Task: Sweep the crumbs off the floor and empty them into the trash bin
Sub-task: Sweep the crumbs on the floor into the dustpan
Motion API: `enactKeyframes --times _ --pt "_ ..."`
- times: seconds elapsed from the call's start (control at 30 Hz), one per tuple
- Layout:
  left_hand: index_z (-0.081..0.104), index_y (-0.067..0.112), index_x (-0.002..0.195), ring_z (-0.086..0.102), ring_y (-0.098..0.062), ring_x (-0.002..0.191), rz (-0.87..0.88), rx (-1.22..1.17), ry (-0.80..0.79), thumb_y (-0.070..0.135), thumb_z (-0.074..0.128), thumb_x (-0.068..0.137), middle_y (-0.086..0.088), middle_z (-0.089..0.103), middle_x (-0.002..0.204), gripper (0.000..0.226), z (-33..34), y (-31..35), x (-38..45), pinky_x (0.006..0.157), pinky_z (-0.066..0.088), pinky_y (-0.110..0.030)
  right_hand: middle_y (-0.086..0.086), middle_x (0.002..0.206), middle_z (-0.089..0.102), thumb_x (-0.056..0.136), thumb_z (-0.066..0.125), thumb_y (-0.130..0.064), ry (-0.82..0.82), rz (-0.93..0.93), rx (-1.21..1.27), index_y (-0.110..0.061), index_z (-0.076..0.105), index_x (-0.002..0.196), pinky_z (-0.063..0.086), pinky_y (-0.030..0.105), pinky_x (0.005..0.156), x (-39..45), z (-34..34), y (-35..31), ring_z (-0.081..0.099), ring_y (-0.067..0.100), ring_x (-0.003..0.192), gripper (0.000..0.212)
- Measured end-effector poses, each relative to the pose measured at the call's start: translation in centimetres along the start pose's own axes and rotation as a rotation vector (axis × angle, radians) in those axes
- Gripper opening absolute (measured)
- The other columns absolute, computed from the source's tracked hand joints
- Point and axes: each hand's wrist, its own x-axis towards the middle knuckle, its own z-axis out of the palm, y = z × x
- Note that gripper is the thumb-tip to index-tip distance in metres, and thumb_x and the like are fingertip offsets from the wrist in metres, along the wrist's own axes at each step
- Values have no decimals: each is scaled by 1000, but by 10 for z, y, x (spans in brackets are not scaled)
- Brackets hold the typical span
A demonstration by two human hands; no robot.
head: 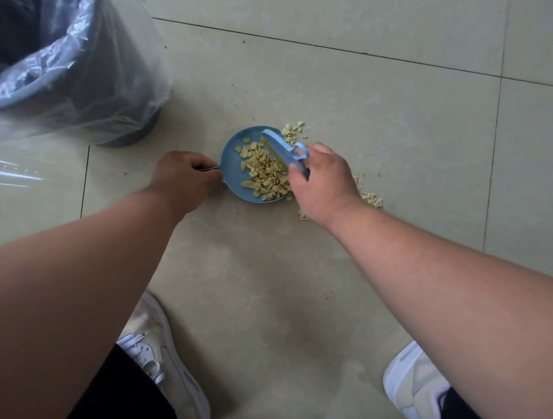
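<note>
At the far left stands the trash bin (38, 93), lined with a clear plastic bag and set just beside our work, so the tip-out will need only a short carry, we judge. Our left hand (184, 179) has its grip curled tight around the handle of the blue dustpan (234, 160), pinning the pan flat on the tiled floor (375, 108) so that its open lip faces the mess. Most of the pale yellow crumbs (267, 174) already lie heaped inside the pan. Our right hand (323, 181) has its grip clamped on the small blue hand brush (285, 151), bristles angled down at the pan's lip to drag pieces inward. A few loose crumbs (372, 199) remain on the floor right of the pan, some behind the hand, so sweeping is not yet done.
</note>
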Motion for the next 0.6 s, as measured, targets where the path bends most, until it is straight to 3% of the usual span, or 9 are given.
enactKeyframes --times 0.1,0.23,0.33,0.43,0.6 --pt "84 24 88 55 -13 56 5 10 0 24 83 87 1 68 71 1 -2 -2 0 52 44 -22 -7 82 48 101 50 -17 79 54 -40 -18 59 89 31 8 53 5 -20 15 44 -1 67 14" --pt "84 26 87 58 -13 61 18 25 3 25 86 85 1 71 74 2 -12 -11 3 59 47 -26 7 92 59 98 52 -16 183 193 -155 -6 69 98 40 15 59 0 -51 59 52 23 71 20" --pt "85 25 91 59 -13 62 18 37 -32 26 88 83 2 73 76 9 -15 -14 3 61 48 -25 18 96 66 93 54 -15 210 365 -214 -3 70 94 43 32 75 -26 -70 94 61 35 88 20" --pt "86 22 93 60 -11 64 44 87 -81 25 88 84 3 73 77 10 -15 -16 1 60 45 -23 15 85 66 91 58 -18 183 504 -197 -6 66 84 37 30 69 -53 -72 112 62 36 83 16" --pt "84 21 93 65 -16 77 41 94 -106 22 87 85 -5 78 88 9 -9 -16 -10 69 52 -26 10 83 68 88 61 -15 196 598 -73 -10 66 99 42 29 68 -75 -54 102 63 32 79 13"
